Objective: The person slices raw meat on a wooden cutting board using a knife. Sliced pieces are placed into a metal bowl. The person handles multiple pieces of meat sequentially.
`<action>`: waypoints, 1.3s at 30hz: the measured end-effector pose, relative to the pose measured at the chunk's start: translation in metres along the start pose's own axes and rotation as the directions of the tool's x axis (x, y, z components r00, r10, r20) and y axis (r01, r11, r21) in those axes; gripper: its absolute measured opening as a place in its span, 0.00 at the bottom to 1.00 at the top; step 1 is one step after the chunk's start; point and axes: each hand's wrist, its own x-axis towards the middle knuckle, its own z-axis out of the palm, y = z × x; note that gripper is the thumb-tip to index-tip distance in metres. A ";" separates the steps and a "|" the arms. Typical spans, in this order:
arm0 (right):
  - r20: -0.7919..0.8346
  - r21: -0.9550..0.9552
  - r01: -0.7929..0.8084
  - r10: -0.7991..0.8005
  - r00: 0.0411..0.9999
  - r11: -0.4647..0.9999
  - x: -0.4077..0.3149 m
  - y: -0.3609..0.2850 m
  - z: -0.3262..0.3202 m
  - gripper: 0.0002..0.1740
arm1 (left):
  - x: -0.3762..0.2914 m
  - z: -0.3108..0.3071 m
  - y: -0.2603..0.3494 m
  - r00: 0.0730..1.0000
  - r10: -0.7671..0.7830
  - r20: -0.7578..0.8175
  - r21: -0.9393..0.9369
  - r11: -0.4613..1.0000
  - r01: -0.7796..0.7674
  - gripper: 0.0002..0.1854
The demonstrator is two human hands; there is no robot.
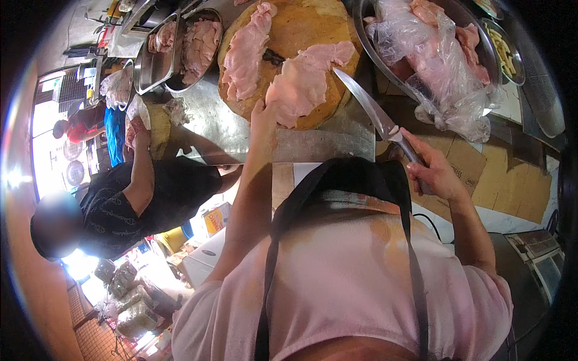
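My right hand (pixel 431 170) grips the handle of a kitchen knife (pixel 370 106), its curved blade angled up and left. The blade's tip lies near the right edge of a flattened piece of pale raw meat (pixel 303 88), apparently chicken. At that piece's lower left edge is my left hand (pixel 265 119), thumb uppermost and fingers partly hidden at the meat. Both the piece and a second, longer slice of raw meat (pixel 246 54) lie spread on a round wooden chopping board (pixel 311 22). A dark hollow shows in the board between them.
At the right a large metal basin (pixel 361 36) holds raw meat and a clear plastic bag (pixel 440 67). Beyond it stands a bowl of pale strips (pixel 501 49). Metal trays of meat (pixel 198 45) stand left of the board. A co-worker in black (pixel 153 198) works close on the left.
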 end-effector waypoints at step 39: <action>0.007 -0.560 0.247 -0.294 0.956 0.791 0.054 -0.059 0.022 0.39 | 0.027 0.051 0.021 0.930 0.355 -0.092 0.516 0.816 -0.260 0.23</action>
